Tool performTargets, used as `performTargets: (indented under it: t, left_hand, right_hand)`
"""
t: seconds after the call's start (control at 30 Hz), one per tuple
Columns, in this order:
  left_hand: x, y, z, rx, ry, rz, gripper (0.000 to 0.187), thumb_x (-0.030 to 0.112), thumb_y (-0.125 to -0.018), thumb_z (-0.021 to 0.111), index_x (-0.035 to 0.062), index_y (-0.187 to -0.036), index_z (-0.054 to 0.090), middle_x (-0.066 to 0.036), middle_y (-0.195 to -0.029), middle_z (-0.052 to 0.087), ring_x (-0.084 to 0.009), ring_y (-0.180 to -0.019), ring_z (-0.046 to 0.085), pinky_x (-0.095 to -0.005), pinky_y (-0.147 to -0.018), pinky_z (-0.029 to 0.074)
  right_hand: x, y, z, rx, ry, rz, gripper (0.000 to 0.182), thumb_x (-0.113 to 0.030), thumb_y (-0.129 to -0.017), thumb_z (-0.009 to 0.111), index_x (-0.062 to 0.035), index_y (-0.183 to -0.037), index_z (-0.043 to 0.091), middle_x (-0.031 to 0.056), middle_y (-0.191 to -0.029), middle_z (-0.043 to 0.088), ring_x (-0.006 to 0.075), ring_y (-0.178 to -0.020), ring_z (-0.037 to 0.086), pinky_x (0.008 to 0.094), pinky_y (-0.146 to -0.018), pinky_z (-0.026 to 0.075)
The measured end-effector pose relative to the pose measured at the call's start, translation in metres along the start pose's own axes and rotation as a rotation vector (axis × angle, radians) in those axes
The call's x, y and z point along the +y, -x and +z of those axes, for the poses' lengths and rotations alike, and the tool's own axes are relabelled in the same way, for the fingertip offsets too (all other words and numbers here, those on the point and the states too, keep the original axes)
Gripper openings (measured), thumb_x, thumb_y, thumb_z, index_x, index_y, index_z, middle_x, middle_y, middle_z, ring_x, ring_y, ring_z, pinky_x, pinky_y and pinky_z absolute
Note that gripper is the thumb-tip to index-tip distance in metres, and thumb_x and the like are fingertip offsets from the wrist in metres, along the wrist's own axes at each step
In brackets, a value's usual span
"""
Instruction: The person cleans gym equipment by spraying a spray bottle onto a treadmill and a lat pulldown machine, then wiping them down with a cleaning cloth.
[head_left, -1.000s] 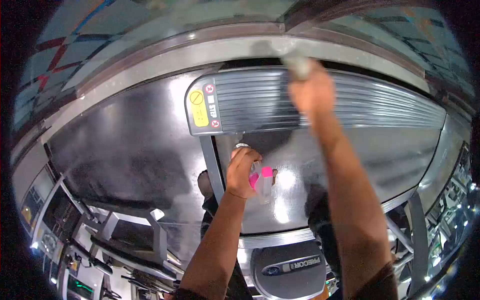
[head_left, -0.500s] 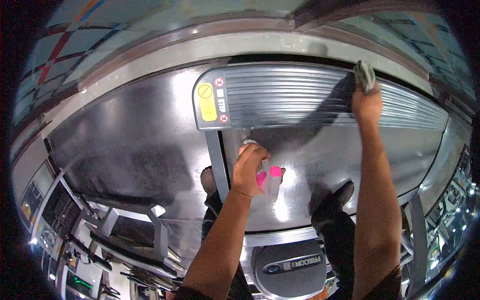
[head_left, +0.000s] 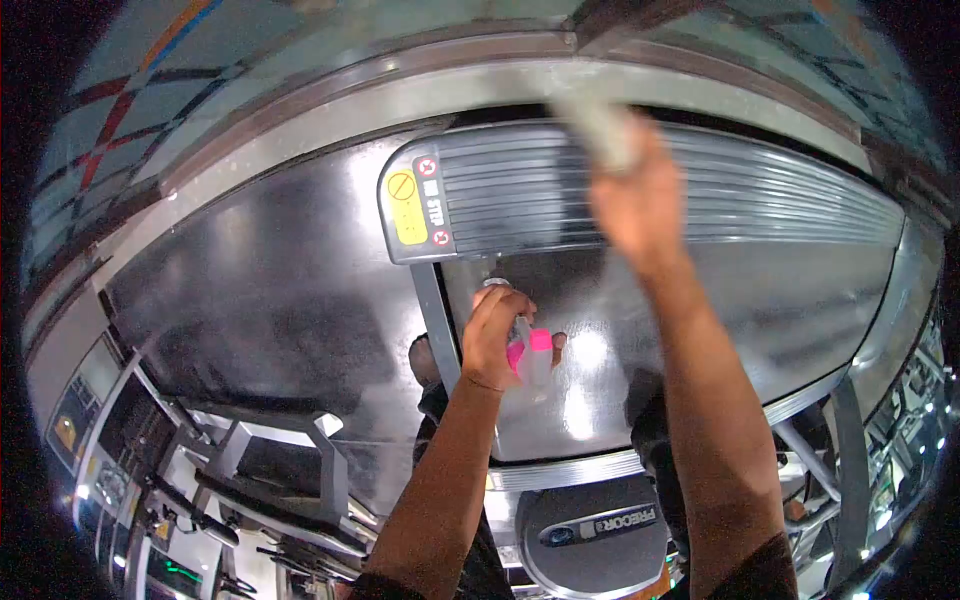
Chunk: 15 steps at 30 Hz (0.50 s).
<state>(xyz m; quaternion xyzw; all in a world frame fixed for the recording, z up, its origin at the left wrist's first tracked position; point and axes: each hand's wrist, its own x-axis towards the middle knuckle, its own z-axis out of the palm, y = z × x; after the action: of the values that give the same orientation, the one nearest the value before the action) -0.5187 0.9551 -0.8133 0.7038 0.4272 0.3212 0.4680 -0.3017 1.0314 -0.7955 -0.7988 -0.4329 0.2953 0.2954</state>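
Note:
My left hand is wrapped round a spray bottle, which has bright pink parts and a translucent section; my fingers hide some of it. It is held over the dark treadmill belt. Farther forward, my right hand, smeared by motion, grips a pale grey cloth. That cloth overlaps the far edge of the ridged grey treadmill cover. A yellow warning label and "STEP" lettering mark the cover's left end.
A dark rounded motor cover marked PRECOR lies close to my legs. To the left are a dark floor and a metal frame. A pale ledge runs along the wall behind the treadmill.
My right hand has swept left along the ridged cover with the cloth, from its right part towards the middle. My left hand has stayed nearly in place with the spray bottle.

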Motion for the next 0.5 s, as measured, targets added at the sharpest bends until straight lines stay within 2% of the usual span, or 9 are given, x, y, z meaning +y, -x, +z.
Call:
performTargets:
  t: [0.07, 0.1, 0.17, 0.23, 0.27, 0.3, 0.33, 0.43, 0.5]
  left_hand:
    - [-0.001, 0.000, -0.002, 0.003, 0.009, -0.002, 0.044, 0.021, -0.059, 0.086, 0.0043, -0.090, 0.059, -0.009, -0.079, 0.058, -0.0301, -0.078, 0.058, -0.0401, -0.078, 0.047]
    - [-0.001, 0.000, -0.001, -0.002, 0.012, -0.003, 0.044, 0.021, -0.059, 0.086, 0.0044, -0.090, 0.059, -0.009, -0.080, 0.058, -0.0304, -0.079, 0.058, -0.0400, -0.078, 0.047]
    - [-0.001, 0.002, 0.000, -0.019, 0.008, -0.004, 0.045, 0.021, -0.059, 0.086, 0.0046, -0.090, 0.058, -0.009, -0.080, 0.058, -0.0309, -0.080, 0.058, -0.0399, -0.078, 0.047]
    - [-0.003, 0.001, -0.002, -0.043, -0.015, -0.008, 0.046, 0.021, -0.059, 0.086, 0.0048, -0.091, 0.058, -0.009, -0.081, 0.058, -0.0314, -0.079, 0.058, -0.0399, -0.079, 0.047]
    - [-0.001, 0.002, -0.002, -0.031, -0.015, -0.015, 0.045, 0.020, -0.058, 0.086, 0.0052, -0.090, 0.058, -0.009, -0.080, 0.058, -0.0311, -0.078, 0.058, -0.0399, -0.079, 0.047]
    - [0.001, 0.002, -0.001, -0.020, -0.014, -0.019, 0.045, 0.020, -0.058, 0.086, 0.0055, -0.090, 0.058, -0.009, -0.080, 0.058, -0.0309, -0.078, 0.059, -0.0399, -0.079, 0.047]
    - [0.002, 0.000, 0.001, -0.008, -0.011, -0.019, 0.045, 0.020, -0.058, 0.086, 0.0059, -0.089, 0.058, -0.009, -0.080, 0.058, -0.0306, -0.078, 0.059, -0.0399, -0.079, 0.047]
    - [0.001, -0.002, 0.004, 0.016, -0.035, 0.050, 0.043, 0.018, -0.058, 0.086, 0.0064, -0.088, 0.058, -0.008, -0.079, 0.057, -0.0298, -0.076, 0.059, -0.0399, -0.078, 0.047]
    - [0.001, -0.001, 0.001, -0.007, -0.019, 0.021, 0.041, 0.016, -0.058, 0.084, 0.0061, -0.088, 0.058, -0.008, -0.078, 0.057, -0.0291, -0.076, 0.059, -0.0394, -0.077, 0.046]
  right_hand:
    - [0.044, -0.010, -0.031, 0.342, 0.224, 0.135, 0.036, -0.021, -0.093, 0.067, -0.0005, -0.121, 0.058, 0.0205, -0.110, 0.070, 0.0299, -0.099, 0.070, 0.0386, -0.083, 0.056]
    - [0.046, -0.008, -0.039, 0.313, 0.372, 0.317, 0.032, -0.018, -0.094, 0.066, -0.0007, -0.120, 0.060, 0.0205, -0.111, 0.070, 0.0281, -0.101, 0.070, 0.0387, -0.085, 0.055]
    - [0.048, 0.009, -0.014, 0.333, 0.312, 0.203, 0.034, -0.019, -0.093, 0.066, -0.0017, -0.122, 0.061, 0.0214, -0.110, 0.070, 0.0308, -0.102, 0.070, 0.0393, -0.086, 0.054]
    - [0.032, 0.018, 0.027, 0.324, 0.039, 0.001, 0.037, -0.021, -0.093, 0.066, 0.0010, -0.122, 0.060, 0.0235, -0.107, 0.069, 0.0371, -0.101, 0.069, 0.0398, -0.087, 0.054]
    - [0.000, 0.020, 0.034, 0.169, 0.244, 0.241, 0.036, -0.019, -0.091, 0.067, 0.0017, -0.120, 0.060, 0.0231, -0.107, 0.069, 0.0360, -0.099, 0.069, 0.0402, -0.088, 0.054]
    - [0.005, 0.023, 0.052, 0.095, 0.251, 0.115, 0.035, -0.017, -0.089, 0.067, -0.0011, -0.120, 0.060, 0.0236, -0.106, 0.069, 0.0380, -0.098, 0.068, 0.0417, -0.087, 0.054]
    - [-0.009, 0.027, 0.059, 0.003, 0.150, 0.115, 0.037, -0.016, -0.085, 0.068, -0.0055, -0.120, 0.061, 0.0232, -0.105, 0.069, 0.0400, -0.096, 0.068, 0.0435, -0.086, 0.055]
    - [-0.033, 0.032, 0.064, -0.362, 0.296, -0.141, 0.041, -0.011, -0.079, 0.069, -0.0099, -0.119, 0.062, 0.0220, -0.110, 0.068, 0.0394, -0.101, 0.066, 0.0445, -0.088, 0.054]
    - [-0.025, 0.019, 0.048, -0.367, 0.190, -0.109, 0.040, -0.010, -0.079, 0.069, -0.0089, -0.119, 0.062, 0.0226, -0.111, 0.067, 0.0391, -0.102, 0.066, 0.0439, -0.089, 0.053]
